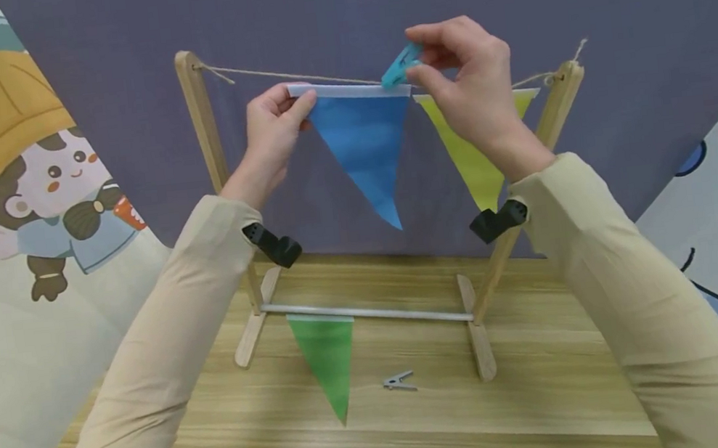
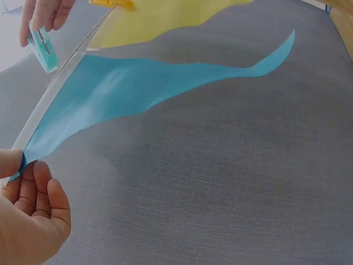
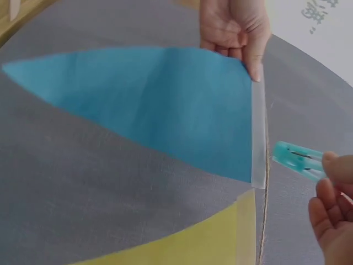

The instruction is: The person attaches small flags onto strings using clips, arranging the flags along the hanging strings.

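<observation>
My left hand (image 1: 273, 131) pinches the left top corner of a blue pennant (image 1: 363, 136) between thumb and fingers. The pennant's white top band runs along a thin string (image 1: 280, 74), and its point hangs down, slightly curled. With thumb and fingers my right hand (image 1: 476, 84) pinches a teal clothespin (image 3: 295, 157) near the band's right end. In the right wrist view the clothespin's tip is beside the string, a small gap apart. A yellow pennant (image 1: 467, 161) hangs to the right, partly behind my right hand; the left wrist view shows a yellow clip (image 2: 118, 3) at its top.
The string spans two wooden posts, left (image 1: 204, 123) and right (image 1: 559, 104), joined low by a white rod (image 1: 368, 313). On the wooden table (image 1: 276, 437) lie a green pennant (image 1: 326, 351) and a grey clothespin (image 1: 399, 381). A dark cloth (image 1: 323, 9) hangs behind.
</observation>
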A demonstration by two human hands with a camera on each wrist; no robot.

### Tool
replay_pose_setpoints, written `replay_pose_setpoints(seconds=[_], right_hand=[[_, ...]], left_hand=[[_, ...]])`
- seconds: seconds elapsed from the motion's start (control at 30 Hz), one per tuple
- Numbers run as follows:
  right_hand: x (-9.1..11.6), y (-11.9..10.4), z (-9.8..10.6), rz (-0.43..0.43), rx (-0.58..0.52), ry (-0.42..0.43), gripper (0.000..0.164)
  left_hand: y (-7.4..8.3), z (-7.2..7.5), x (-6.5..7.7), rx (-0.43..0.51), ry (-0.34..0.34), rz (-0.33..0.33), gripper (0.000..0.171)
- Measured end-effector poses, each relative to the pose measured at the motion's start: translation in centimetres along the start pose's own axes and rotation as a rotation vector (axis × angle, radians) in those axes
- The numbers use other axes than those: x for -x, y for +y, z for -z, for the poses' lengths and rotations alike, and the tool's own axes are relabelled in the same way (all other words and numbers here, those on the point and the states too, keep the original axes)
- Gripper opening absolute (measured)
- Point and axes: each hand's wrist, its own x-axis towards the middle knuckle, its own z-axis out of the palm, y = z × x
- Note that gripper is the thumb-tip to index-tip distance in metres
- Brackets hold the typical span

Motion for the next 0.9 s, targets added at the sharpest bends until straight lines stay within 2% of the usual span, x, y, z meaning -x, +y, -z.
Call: replay_pose_setpoints(seconds=[0.1, 0.17, 0.43, 0.9], right_hand=[[-0.4, 0.1, -0.1, 0.082, 0.060, 0.000, 0.025], [-0.8, 0.1, -0.1, 0.089, 0.079, -0.014, 0.024], [-1.7, -0.1, -0.2, 0.018, 0.119, -0.099, 0.022], [-2.1, -0.1, -0.2, -0.140, 0.128, -0.217, 0.023]], left_hand=[[0.0, -0.1, -0.1, 0.005, -0.001, 0.002, 0.011], [-0.1, -0.1, -0.2, 0.009, 0.000, 0.003, 0.010], [-0.2, -0.3, -0.6, 0.008, -0.014, -0.019, 0.007], [-0.2, -1.0, -0.7, 0.013, -0.045, -0.028, 0.011]])
